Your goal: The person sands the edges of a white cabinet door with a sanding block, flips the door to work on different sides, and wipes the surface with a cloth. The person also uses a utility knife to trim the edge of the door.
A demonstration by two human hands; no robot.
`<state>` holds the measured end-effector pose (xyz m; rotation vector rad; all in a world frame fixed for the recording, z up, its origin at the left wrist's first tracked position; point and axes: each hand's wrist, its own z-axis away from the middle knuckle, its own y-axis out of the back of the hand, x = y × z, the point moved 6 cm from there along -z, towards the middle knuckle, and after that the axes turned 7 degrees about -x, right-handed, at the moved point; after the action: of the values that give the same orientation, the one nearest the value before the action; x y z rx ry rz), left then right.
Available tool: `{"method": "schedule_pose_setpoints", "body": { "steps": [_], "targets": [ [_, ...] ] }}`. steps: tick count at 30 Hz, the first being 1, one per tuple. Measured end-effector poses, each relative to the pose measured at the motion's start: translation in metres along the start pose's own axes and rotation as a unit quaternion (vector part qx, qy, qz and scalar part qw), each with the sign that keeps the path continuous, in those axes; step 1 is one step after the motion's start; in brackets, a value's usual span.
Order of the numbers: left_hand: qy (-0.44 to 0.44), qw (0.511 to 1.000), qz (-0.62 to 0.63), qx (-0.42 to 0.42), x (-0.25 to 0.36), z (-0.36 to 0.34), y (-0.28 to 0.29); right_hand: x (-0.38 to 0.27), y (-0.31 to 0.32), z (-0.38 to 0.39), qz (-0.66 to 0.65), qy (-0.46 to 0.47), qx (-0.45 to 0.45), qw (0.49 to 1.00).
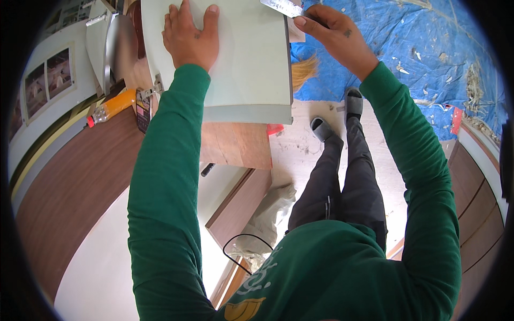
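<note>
A pale grey-green panel (246, 64) with a dark right edge lies on a wooden stand. My left hand (194, 40) rests flat on it, fingers spread, holding nothing. Beyond the panel's right edge, my right hand (336, 33) is closed round a tool with a flat, shiny metal blade (282, 7). The blade points left over the panel's far right corner; whether it touches the surface I cannot tell. Most of the tool's dark handle is hidden by my fingers.
An orange-filled bottle (116, 105) with a red cap lies left, beside a dark phone-like object (143, 111). Straw-coloured bristles (304, 72) show below the panel's right edge. A littered blue tarp (428, 48) covers the floor. A plastic bag (274, 208) sits near my legs.
</note>
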<state>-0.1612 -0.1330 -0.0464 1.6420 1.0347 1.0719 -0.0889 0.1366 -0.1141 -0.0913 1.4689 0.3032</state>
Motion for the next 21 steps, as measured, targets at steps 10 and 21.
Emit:
{"method": "schedule_pose_setpoints", "body": {
  "steps": [10, 21],
  "targets": [
    [0.033, 0.999, 0.020, -0.023, -0.001, 0.000, -0.001, -0.008, 0.003, -0.008, 0.000, 0.015, 0.028, 1.000],
    [0.034, 0.999, 0.023, -0.026, 0.001, 0.000, 0.000, 0.006, 0.023, -0.050, -0.015, 0.103, 0.060, 0.993]
  ]
}}
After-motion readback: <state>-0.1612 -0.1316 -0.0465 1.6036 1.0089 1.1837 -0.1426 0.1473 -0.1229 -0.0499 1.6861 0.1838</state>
